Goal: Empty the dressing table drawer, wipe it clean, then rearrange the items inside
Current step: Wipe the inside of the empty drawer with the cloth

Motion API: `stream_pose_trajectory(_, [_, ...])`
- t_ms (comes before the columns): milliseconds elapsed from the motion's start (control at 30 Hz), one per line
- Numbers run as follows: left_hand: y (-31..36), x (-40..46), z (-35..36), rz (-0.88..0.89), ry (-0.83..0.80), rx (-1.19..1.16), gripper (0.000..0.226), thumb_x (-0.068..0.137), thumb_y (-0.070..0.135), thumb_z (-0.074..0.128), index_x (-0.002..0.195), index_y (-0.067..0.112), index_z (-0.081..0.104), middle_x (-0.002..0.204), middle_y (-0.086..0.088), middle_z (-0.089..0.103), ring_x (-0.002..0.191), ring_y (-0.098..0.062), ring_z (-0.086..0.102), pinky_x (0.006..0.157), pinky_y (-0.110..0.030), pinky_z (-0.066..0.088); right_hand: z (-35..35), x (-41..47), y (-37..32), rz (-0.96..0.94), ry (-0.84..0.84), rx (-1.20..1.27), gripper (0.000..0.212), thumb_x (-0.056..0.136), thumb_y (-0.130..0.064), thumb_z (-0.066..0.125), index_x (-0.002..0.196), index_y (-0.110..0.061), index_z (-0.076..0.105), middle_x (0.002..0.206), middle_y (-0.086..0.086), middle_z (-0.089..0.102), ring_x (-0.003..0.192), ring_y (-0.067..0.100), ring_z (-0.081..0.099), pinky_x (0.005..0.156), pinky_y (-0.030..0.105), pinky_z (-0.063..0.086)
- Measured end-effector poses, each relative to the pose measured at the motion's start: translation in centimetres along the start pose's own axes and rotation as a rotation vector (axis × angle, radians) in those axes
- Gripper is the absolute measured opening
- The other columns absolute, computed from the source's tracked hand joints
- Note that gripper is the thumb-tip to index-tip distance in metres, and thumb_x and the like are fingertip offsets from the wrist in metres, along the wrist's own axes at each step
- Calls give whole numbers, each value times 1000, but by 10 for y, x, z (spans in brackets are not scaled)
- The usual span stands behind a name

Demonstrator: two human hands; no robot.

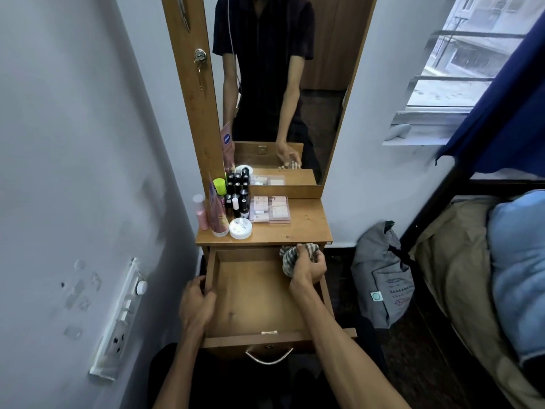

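Note:
The wooden drawer [256, 302] of the dressing table is pulled out and holds nothing on its bare bottom. My left hand [196, 305] grips the drawer's left side wall. My right hand [308, 270] is shut on a striped grey cloth [290, 258] at the drawer's far right corner. On the table top [306, 228] stand the cosmetics: a pink bottle [200, 212], a pink tube [218, 214], several dark small bottles [237, 191], a white round jar [240, 228] and a clear case of pink compacts [269, 209].
A tall mirror [283, 84] rises behind the table top. A white wall with a switch panel [121, 320] is close on the left. A grey bag [383, 278] leans on the floor at the right, beside a bed [486, 276]. The drawer's metal handle [268, 358] faces me.

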State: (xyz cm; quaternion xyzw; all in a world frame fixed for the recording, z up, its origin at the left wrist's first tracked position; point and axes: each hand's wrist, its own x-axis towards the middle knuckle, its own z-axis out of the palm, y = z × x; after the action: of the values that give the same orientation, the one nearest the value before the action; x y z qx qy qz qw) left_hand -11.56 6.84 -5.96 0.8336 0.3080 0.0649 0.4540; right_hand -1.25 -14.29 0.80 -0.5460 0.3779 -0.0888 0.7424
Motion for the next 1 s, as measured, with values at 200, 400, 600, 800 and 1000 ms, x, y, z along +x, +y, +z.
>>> stream_pose_trajectory(200, [5, -5, 0, 12, -22, 11, 33, 86, 15, 61, 118, 22, 62, 108, 4, 59, 97, -19, 57, 82, -40, 47, -27, 3, -6, -475, -81, -541, 36, 82, -3, 72, 118, -2, 71, 114, 13, 66, 106, 29, 63, 91, 23, 40])
stream_pose_trajectory(400, [7, -6, -3, 18, -3, 6, 33, 85, 16, 61, 118, 21, 63, 108, 4, 59, 95, -19, 56, 81, -38, 44, -53, 21, -37, -643, -133, -869, 32, 84, -14, 68, 114, -6, 75, 107, 14, 67, 97, 33, 64, 93, 39, 52])
stream_pose_trajectory(600, [12, -9, -6, 18, -8, 40, 36, 86, 17, 59, 122, 18, 64, 112, -2, 62, 104, -28, 61, 87, -41, 48, -87, 37, -62, -624, -299, -1289, 28, 80, -20, 63, 102, -8, 76, 100, 18, 74, 95, 40, 69, 78, 38, 54])
stream_pose_trajectory(800, [15, -13, -6, 32, 5, 62, 36, 88, 16, 59, 123, 14, 64, 118, -9, 65, 108, -32, 61, 91, -45, 49, -138, 18, -59, -630, -565, -1564, 38, 70, -28, 61, 103, -28, 80, 84, 4, 77, 79, 29, 70, 68, 32, 55])
stream_pose_trajectory(1000, [18, -18, -10, 11, -13, 67, 39, 88, 17, 59, 127, 15, 62, 121, -7, 63, 110, -30, 60, 95, -46, 49, -163, 0, -78, -653, -636, -1609, 43, 61, -35, 52, 96, -26, 77, 82, 4, 75, 80, 31, 68, 72, 38, 58])
